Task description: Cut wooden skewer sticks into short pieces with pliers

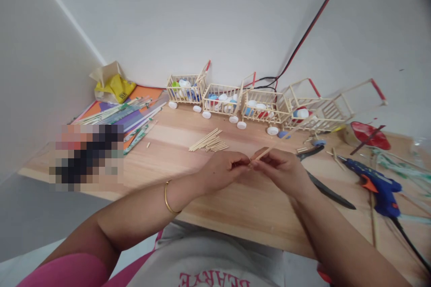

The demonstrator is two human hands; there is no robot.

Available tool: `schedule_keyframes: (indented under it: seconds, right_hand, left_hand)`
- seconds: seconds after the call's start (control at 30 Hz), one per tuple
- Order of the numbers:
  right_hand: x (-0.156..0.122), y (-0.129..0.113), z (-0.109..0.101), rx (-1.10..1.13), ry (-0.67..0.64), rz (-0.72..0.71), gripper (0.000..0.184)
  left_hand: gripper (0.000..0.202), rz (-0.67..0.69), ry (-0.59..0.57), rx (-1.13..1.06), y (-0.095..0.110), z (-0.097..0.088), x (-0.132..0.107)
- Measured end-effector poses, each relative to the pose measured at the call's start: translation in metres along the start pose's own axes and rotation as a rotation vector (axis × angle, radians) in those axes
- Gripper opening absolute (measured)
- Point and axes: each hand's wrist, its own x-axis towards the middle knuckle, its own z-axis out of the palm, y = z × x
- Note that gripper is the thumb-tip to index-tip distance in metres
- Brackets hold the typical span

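Note:
My left hand (222, 171) and my right hand (284, 170) meet over the front middle of the table. Their fingertips pinch a thin wooden stick (280, 141). Its near end sits between the two hands, and its long part slants up to the right past my right fingers. Exactly what my left fingertips press on is partly hidden. Just beyond my left hand lies a pile of short wooden sticks (208, 141). Pliers (328, 193) with dark handles rest right of my right hand.
Several miniature stick-built carts, one a cart (185, 89) with bottle-cap wheels, line the wall. A blue glue gun (377, 184) lies at right, its cord running off the front edge. Wrapped sticks (141, 130) and a yellow bag (116, 89) are at left. A blurred patch covers the left edge.

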Motion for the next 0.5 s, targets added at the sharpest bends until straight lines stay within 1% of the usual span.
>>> schedule_keyframes:
  seconds: [0.13,0.23,0.3,0.33,0.43,0.5]
  right_hand:
    - [-0.0019,-0.0025,0.0006,-0.179,0.03,-0.185,0.015]
    - [0.0001,0.0004,0.003,-0.252,-0.023,-0.281,0.013]
    - [0.0021,0.0027,0.0048,-0.275,-0.082,-0.274,0.014]
    - [0.0029,0.0031,0.0054,-0.276,-0.099,-0.259,0.014]
    - [0.0043,0.0014,0.0055,-0.219,-0.093,-0.201,0.018]
    - [0.0045,-0.0001,0.0043,-0.093,-0.074,-0.126,0.022]
  left_hand:
    - [0.014,0.039,0.045,0.108,-0.003,0.0001,0.0014]
    - [0.012,0.068,0.046,0.25,-0.0063,0.0008,0.0024]
    - [0.011,0.052,0.043,0.29,-0.0063,0.0012,0.0029]
    - [0.011,0.028,0.046,0.276,-0.0056,0.0012,0.0031]
    - [0.018,-0.046,0.08,0.147,-0.0026,0.0004,0.0041]
    - [0.02,-0.081,0.075,0.021,-0.0016,-0.0004,0.0052]
